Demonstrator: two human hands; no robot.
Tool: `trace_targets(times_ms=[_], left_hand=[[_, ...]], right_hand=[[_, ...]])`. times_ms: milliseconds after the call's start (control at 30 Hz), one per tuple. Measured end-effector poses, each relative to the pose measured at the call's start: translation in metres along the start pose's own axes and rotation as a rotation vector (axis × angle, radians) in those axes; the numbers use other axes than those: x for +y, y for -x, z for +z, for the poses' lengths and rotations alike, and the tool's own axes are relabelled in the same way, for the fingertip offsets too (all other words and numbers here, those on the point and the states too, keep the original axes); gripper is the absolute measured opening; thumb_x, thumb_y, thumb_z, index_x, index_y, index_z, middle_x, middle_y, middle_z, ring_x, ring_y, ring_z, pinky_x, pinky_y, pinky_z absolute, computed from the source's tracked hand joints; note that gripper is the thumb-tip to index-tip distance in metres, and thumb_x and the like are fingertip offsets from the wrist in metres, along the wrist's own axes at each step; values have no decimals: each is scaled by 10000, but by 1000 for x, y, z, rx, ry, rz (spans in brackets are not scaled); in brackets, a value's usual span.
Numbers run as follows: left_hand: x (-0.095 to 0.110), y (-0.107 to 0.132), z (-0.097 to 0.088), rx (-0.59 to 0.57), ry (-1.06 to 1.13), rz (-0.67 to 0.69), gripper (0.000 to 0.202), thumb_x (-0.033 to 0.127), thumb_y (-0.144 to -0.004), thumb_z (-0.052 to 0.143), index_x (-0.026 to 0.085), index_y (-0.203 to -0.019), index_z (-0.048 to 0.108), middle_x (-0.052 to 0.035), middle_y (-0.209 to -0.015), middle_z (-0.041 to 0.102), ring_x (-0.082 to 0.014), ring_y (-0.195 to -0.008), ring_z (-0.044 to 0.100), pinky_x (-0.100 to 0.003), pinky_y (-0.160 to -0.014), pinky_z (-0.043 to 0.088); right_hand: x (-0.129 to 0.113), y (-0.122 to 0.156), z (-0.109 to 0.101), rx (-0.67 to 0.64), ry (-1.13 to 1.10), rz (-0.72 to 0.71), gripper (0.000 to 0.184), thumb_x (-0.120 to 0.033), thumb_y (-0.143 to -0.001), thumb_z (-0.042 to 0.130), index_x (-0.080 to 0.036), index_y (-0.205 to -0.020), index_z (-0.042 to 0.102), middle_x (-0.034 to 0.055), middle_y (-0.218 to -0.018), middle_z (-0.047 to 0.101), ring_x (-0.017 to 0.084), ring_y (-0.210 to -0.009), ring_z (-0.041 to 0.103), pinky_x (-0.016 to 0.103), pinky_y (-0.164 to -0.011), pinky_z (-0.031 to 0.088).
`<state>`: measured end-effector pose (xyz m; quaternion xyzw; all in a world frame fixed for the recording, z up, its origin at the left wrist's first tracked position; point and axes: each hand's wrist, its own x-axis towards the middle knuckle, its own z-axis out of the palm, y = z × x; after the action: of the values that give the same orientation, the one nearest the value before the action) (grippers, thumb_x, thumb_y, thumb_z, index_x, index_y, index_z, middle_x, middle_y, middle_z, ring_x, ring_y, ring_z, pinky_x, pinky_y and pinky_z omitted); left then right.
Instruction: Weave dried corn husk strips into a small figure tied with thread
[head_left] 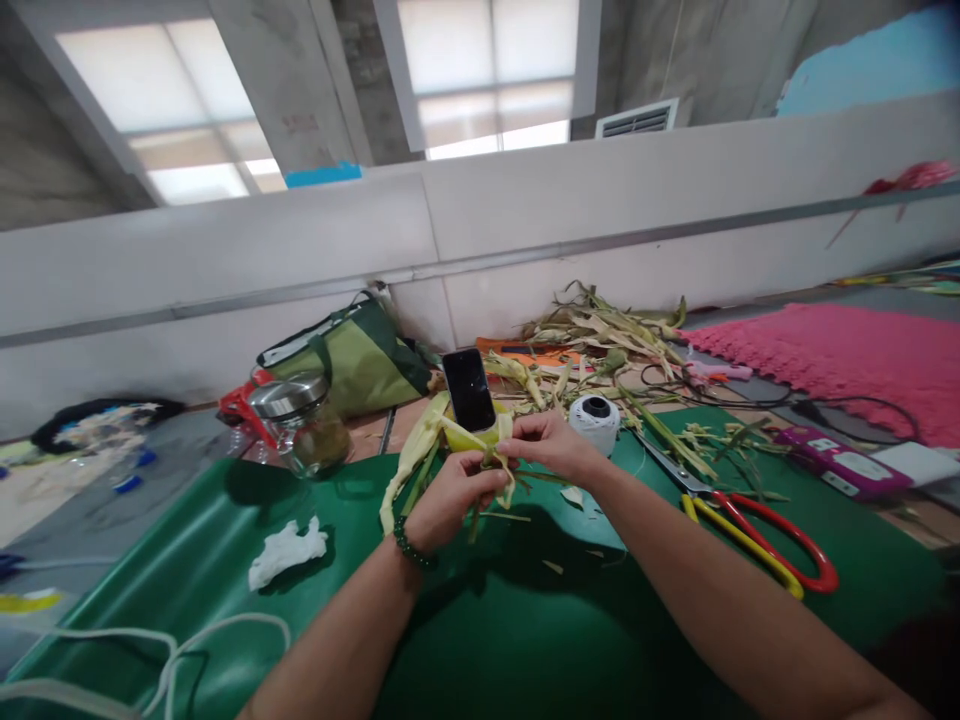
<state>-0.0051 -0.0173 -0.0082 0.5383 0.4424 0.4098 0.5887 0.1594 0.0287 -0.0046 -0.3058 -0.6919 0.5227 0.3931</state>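
Toward the left of the glossy green mat (187,565), a crumpled white tissue (289,552) lies well apart from the hands; next comes the left hand (454,495), a dark green bead bracelet (409,545) at its wrist, pinching the thin, pale yellow-green husk strips (508,492) between thumb and finger; were that pinch to slacken, the folded strips could spring apart; just behind, the propped rectangular black phone (469,390) could topple if a knuckle nudged it; the right hand (555,450) grips the same strips with its fingertips, and too hard a pull there could split them along the grain; farther right, the long steel scissors with red and yellow handles (701,488) lie near the right forearm, where a wide sweep could catch them.

Between both hands, in front of the phone, the strips look flat and ribbon-like, bent, with a loose end hanging; fingers hide whether they are knotted.
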Motion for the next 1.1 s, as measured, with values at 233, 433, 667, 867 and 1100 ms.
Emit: trace_targets(times_ms=[233, 433, 667, 867, 1100], left_hand=[[2, 6, 3, -94, -71, -10, 431, 542, -677, 678, 114, -634, 665, 50, -449, 374, -33, -407, 228, -221, -414, 100], [2, 5, 4, -48, -79, -28, 428, 549, -648, 702, 129, -610, 628, 54, -427, 400, -42, -387, 317, -209, -394, 185], [0, -2, -2, 112, 217, 13, 413, 405, -548, 811, 133, -779, 604, 31, -592, 564, -64, -477, 520, -189, -473, 403], [2, -5, -7, 220, 235, -33, 318, 309, -581, 823, 120, -684, 588, 24, -535, 586, -47, -425, 508, -162, -439, 409], [8, -8, -18, 320, 283, -56, 221, 232, -615, 815, 116, -681, 640, -27, -598, 674, -93, -539, 626, -175, -534, 498]], right_hand=[[6, -5, -9, 176, -94, -22, 393, -505, -608, 738, -163, -532, 561, -45, -502, 468, 73, -490, 401, 224, -478, 317], [10, -12, -31, 469, -223, -29, 466, -578, -542, 763, -167, -559, 543, -45, -528, 485, 54, -466, 392, 205, -459, 323], [3, 1, -7, -42, 131, 36, 373, -522, -672, 697, -155, -637, 644, -13, -573, 573, 88, -511, 476, 214, -481, 362], [8, 1, -16, 32, 339, -117, 338, -439, -761, 631, -152, -583, 642, -19, -498, 531, 90, -486, 452, 219, -479, 322], [3, 3, -28, 356, 623, -329, 266, -401, -823, 598, -177, -704, 678, 39, -661, 635, 167, -639, 547, 292, -635, 408]])
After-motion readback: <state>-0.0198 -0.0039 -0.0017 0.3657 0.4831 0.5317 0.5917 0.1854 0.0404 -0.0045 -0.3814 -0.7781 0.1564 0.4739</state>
